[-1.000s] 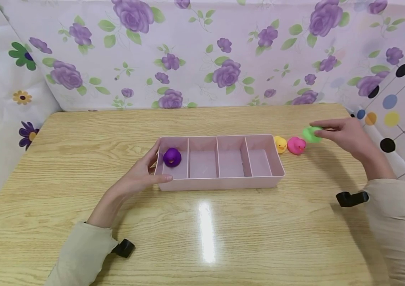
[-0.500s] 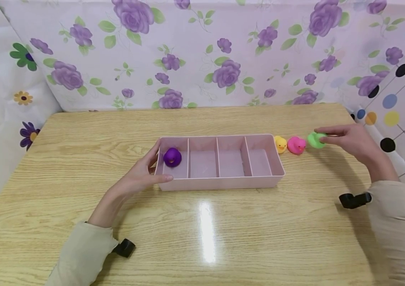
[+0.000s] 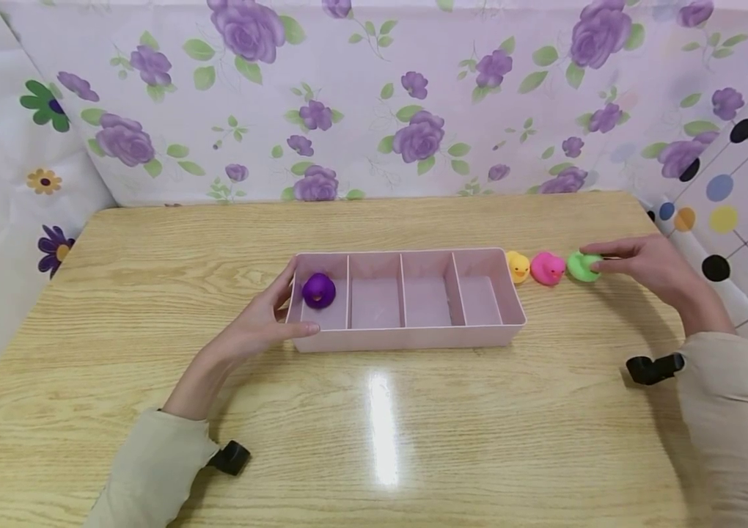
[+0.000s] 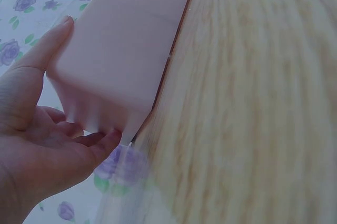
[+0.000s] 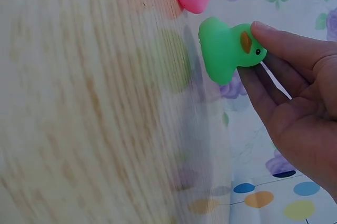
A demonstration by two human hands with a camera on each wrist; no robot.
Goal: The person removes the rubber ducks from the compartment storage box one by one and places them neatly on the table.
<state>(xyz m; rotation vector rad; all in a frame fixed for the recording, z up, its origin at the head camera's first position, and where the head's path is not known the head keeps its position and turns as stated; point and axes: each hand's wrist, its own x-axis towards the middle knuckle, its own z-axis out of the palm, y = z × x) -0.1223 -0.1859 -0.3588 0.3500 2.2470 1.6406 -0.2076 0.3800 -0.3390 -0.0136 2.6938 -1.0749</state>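
Note:
My left hand (image 3: 262, 315) grips the left end of a pale pink divided box (image 3: 407, 339), thumb along the front wall and fingers round the end. In the left wrist view the thumb lies against the box wall (image 4: 121, 40) and the fingertips touch its end. A purple rubber duck (image 3: 318, 291) sits in the leftmost compartment. At the right, my right hand (image 3: 658, 271) pinches a green rubber duck (image 3: 581, 266) by its head. The right wrist view shows the green duck (image 5: 218, 50) upright, its base at or barely above the tabletop; I cannot tell which.
Beside the box's right end stand a yellow rubber duck (image 3: 518, 267), partly hidden by the box, and a pink rubber duck (image 3: 548, 268). The green duck is just right of the pink one. Floral sheeting (image 3: 361, 110) rises behind the wooden table (image 3: 479, 425).
My right hand has brought the green duck down and slightly right, into line with the pink and yellow ducks. The left hand and the box have stayed where they were.

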